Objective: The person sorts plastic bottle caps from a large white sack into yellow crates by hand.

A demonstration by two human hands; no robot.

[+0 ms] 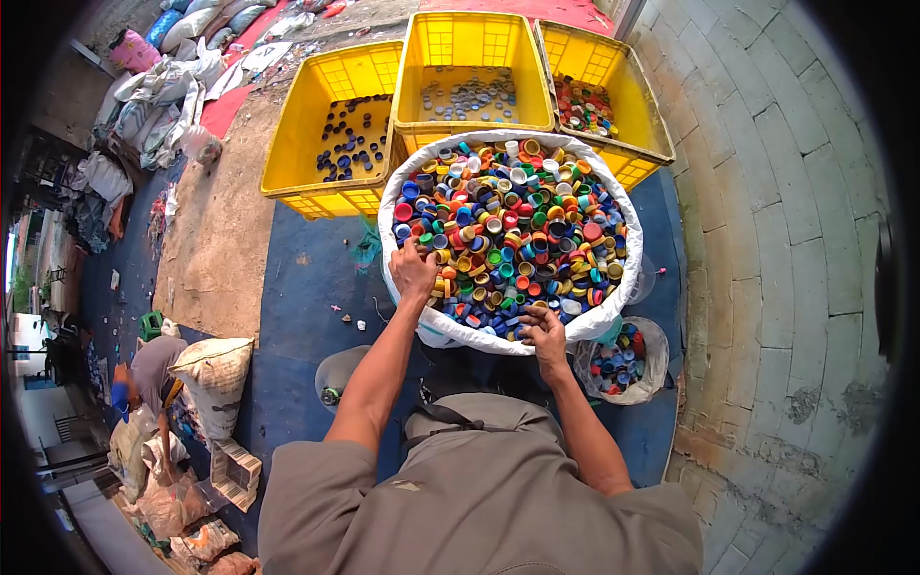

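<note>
A wide white sack stands open in front of me, full of bottle caps in many colours. My left hand is at the sack's left side, its fingertips touching the caps there; whether it holds one is hidden. Over the near edge of the caps, my right hand has its fingers bent and somewhat apart, with no cap visible in it. Beyond the sack stand three yellow crates: the left one holds dark caps, the middle one pale caps, and the right one mixed red, green and white caps.
A smaller clear bag of caps sits right of the sack. A block wall runs along the right. At the lower left, another person bends beside a full sack and a pale crate. More sacks lie at the upper left.
</note>
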